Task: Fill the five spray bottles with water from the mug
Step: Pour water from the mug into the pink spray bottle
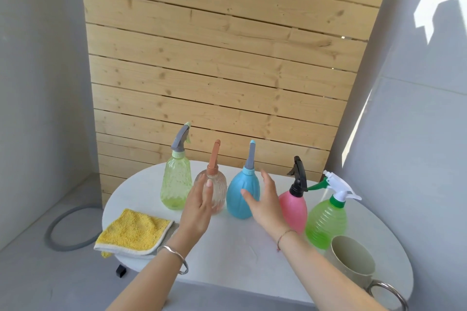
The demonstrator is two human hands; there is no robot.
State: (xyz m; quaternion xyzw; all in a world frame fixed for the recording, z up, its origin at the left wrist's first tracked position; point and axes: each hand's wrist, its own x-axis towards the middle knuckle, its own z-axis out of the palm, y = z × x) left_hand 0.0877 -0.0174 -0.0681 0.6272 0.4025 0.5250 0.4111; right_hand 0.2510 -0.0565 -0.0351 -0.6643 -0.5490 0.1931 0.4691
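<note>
Our two forearms come in from the bottom edge, a silver bangle [174, 254] on the left wrist and a thin cord bracelet [284, 235] on the right. Both hands are held up over the worktop [240, 247] and grip nothing. The left hand [199, 209] has straight fingers close together, and it stands in front of the clear bottle [218, 184], covering part of its left side. We cannot tell whether it touches the bottle. The right hand [265, 206] is spread wide, palm turned left. Its thumb crosses the lower right of the blue bottle [237, 184] and its fingers rise between that bottle and the pink bottle [294, 207].

We count five spray bottles, all upright with their spray heads on, in a loose row across the round white worktop. From left to right they are:
- a pale green bottle [176, 184] with a grey trigger
- the clear one with a brown head
- the blue one
- the pink one with a black trigger
- a bright green bottle [326, 222] with a white and green trigger

One mug [353, 262] stands at the near right edge, just in front of the bright green bottle, its metal ring handle towards us. We cannot make out what is inside it.

One folded yellow cloth [134, 231] lies at the worktop's left edge. On the floor to the left lie a grey hose [63, 232] and a small black block [120, 271]. A wooden slat wall [214, 58] stands behind the worktop.
</note>
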